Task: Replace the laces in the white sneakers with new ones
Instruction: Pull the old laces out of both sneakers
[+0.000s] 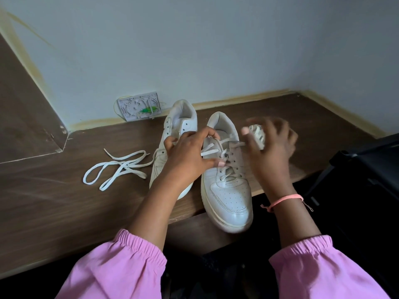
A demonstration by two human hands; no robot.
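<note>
**White leather, laces half out: right shoe is the one in play**

Brown wood desk (54,201) fills the scene, running to the far wall, and both sneakers stand on it with toes pointing near and heels far. The right shoe (228,190) is the closer of the pair, its toe hanging over the near desk edge; its long axis runs near to far, straight out from the person. The left shoe (172,126) sits just beside it on the left, eyelets bare as far as they show.

Now the hands. Left hand (185,156) lies across both shoes, fingers curled over the left shoe's tongue area, thumb reaching onto the right shoe's lacing; whether it pinches a lace I cannot tell. Right hand (269,147) is blurred in motion just right of the right shoe, fingers spread and holding a pale bundle (258,135), likely new lace.

The lace (218,149) in the right shoe crosses between the two hands, upper rows slack. It lies right under the left thumb, so that hand looks nearer for the next pull, drawn far-ward along the shoe.

A loose lace (116,169) lies on the desk well left.
</note>
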